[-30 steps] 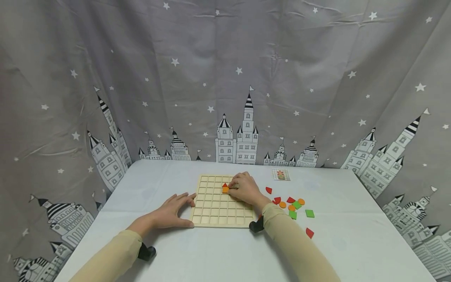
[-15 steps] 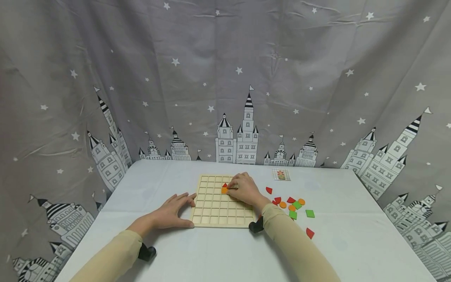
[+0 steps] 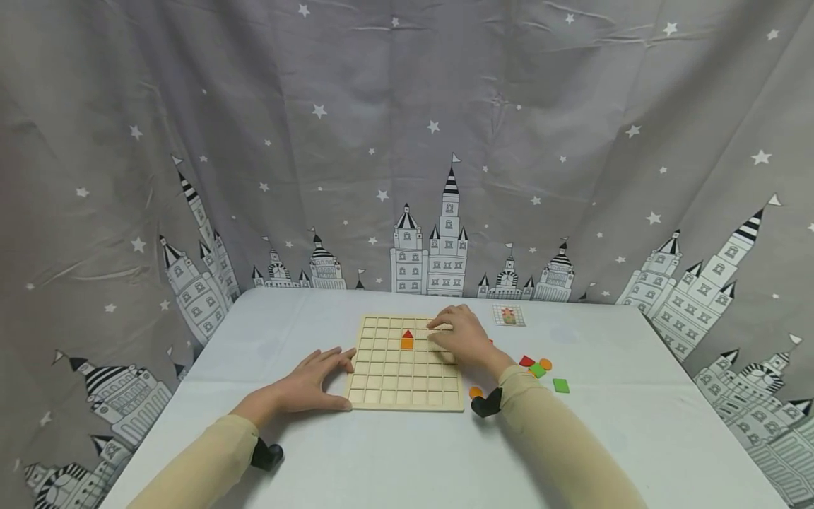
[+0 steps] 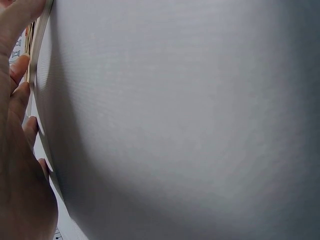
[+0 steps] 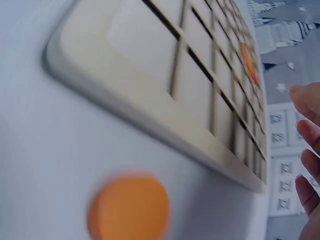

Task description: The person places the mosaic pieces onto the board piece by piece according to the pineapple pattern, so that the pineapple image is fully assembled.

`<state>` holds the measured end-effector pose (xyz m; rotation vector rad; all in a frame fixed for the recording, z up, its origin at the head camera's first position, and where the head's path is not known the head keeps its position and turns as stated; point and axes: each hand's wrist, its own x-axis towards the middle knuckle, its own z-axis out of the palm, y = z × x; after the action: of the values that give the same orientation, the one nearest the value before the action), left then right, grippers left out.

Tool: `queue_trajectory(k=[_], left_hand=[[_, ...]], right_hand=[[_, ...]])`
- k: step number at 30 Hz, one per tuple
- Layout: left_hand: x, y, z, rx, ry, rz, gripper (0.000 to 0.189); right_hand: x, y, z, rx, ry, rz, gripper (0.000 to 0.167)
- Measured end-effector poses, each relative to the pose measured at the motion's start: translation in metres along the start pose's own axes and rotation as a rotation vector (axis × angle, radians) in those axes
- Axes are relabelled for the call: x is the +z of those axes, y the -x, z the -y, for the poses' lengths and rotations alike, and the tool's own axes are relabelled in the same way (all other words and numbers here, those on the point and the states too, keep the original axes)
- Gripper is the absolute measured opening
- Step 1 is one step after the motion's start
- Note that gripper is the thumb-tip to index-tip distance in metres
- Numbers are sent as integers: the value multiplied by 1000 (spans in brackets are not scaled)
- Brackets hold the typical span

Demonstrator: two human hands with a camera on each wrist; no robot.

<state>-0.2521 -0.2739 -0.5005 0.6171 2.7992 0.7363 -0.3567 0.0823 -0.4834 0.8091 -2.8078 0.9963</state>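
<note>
A light wooden grid board [image 3: 381,382] lies on the white table. In its upper middle, an orange square tile [image 3: 407,344] sits directly below a red triangle tile [image 3: 408,334]. My left hand [image 3: 311,382] rests at the board's left edge, thumb and fingers spread and touching it; the left wrist view shows these fingers [image 4: 20,102] along the rim. Over the board's right side hovers my right hand [image 3: 464,341], its fingers loosely bent and nothing visible between them. In the right wrist view the fingertips are apart from the board.
Right of the board lie an orange disc [image 3: 476,392], a red quarter-circle piece [image 3: 526,361], another orange disc [image 3: 545,364] and green squares [image 3: 560,386]. The right arm hides other pieces. A pattern card [image 3: 509,315] lies behind. A grey castle-print curtain [image 3: 318,177] hangs behind the table.
My right hand has let go of the orange square tile and moved right, away from it. The tile stays under the red triangle. My left hand has not moved.
</note>
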Motion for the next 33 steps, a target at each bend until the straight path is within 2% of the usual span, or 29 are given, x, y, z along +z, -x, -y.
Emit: queue_trajectory(k=[9, 16, 24, 33], left_hand=[[0, -1, -2, -11, 5, 7, 59], [-1, -1, -1, 1, 8, 5, 58], [-1, -1, 0, 1, 14, 5, 59], [-2, 0, -1, 16, 12, 3, 59]], right_hand=[[-50, 28, -17, 41, 16, -43, 29], [-75, 48, -30, 83, 38, -84, 32], [-85, 62, -42, 115, 44, -90, 31], [-81, 68, -53, 176, 66, -49, 33]])
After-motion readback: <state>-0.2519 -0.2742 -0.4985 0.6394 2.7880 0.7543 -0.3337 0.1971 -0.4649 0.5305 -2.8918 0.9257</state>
